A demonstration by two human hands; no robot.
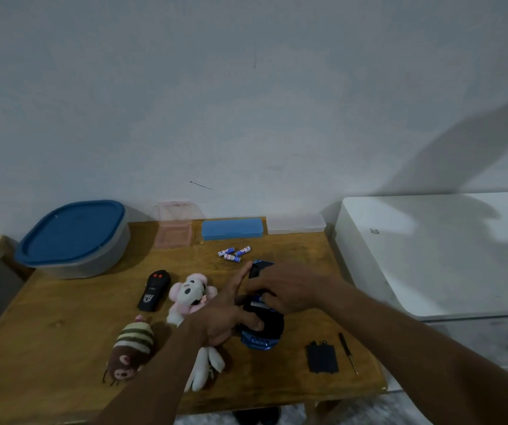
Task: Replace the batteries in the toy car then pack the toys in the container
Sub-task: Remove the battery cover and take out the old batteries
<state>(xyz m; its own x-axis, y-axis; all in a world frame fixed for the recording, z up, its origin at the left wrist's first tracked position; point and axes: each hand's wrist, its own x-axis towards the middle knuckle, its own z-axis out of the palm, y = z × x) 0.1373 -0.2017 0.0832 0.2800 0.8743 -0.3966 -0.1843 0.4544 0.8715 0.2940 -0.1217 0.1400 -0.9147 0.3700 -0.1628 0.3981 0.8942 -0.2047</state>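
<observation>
Toy car (266, 328) lies upside down on the wooden table (62, 348), near the middle and a little to the right, with its dark underside up. The left hand (225, 315) holds it from the left side: the thumb presses on the underside, the forefinger is stretched straight toward the far end, and the other fingers go round the body. The right hand (289, 286) is above the far half of the car with its fingers bent down to the battery place. A small blue and white piece shows there, but whether the fingers pinch it I cannot tell.

Three loose batteries (233, 253) lie farther away, apart from the car. The black cover (321, 357) and the screwdriver (348, 352) lie on the near right. The container (74, 237), with its blue lid on, stands at the far left.

I judge the car to be light, stiff plastic with a smooth shell that slips easily, so it is better to hold it by the two long sides of the body, not by the wheels. The batteries are small and round and will probably roll; pinch each one at its middle.
</observation>
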